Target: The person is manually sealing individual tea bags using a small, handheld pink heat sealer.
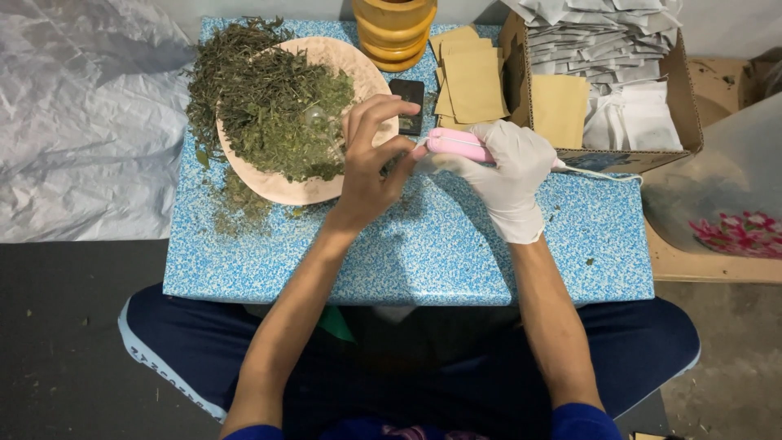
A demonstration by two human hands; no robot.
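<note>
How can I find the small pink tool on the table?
Start at the blue speckled table, right of the plate of dried leaves. The gloved right hand grips the pink tool; it alone is pink, with a white cord.

Straight ahead of me, at the far edge of the counter (pixel 423 244), lies a small stack of flat tan paper pouches (pixel 471 81), rectangular and fanned a little. Just beside them on my right stands an open brown cardboard box (pixel 688 106), its near wall carrying a blue-and-white label strip (pixel 607 160). Inside it, more tan pouches (pixel 560 108) lean at the left, white sachets (pixel 631 118) sit at the right, and a heap of pale grey-white sachets (pixel 603 37) fills the back. A small black rectangle (pixel 407 104) lies left of the stack, possibly a dark screen; I cannot tell.
</note>
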